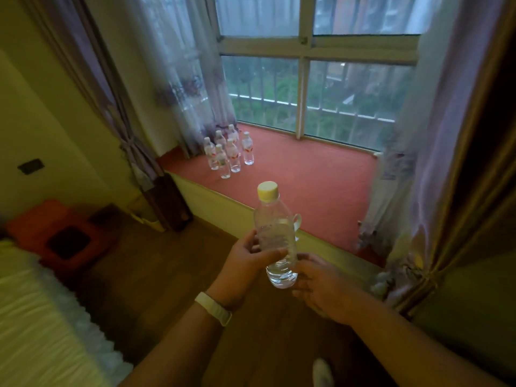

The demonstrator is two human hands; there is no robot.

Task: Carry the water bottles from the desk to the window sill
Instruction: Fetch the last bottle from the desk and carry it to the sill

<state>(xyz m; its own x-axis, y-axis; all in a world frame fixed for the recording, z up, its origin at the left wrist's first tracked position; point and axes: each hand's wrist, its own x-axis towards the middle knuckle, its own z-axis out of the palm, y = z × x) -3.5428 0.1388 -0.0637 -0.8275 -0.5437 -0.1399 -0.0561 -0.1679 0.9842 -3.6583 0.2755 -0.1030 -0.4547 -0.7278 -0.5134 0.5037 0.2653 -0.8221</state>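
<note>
left hand (245, 261) grips upright bottle (276, 236) | right hand (315, 280) at its base, grip unclear | six bottles (227, 152) on window sill (307, 174) beyond hands, leftward

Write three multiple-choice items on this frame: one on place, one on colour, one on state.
1. Where on the sill do the set-down bottles stand?
A. Left end, by the curtain
B. Middle
C. Right end

2. What colour is the cap of the held bottle?
A. Red
B. Blue
C. Pale yellow

3. How is the held bottle?
A. Lying on the sill
B. Upright in the grip of the left hand, not yet set down
C. Upside down

Key: 1 A, the cluster stands beside the left curtain; 2 C, the cap shows pale yellow; 3 B, its cap points up and the thumb lies across it.
</note>
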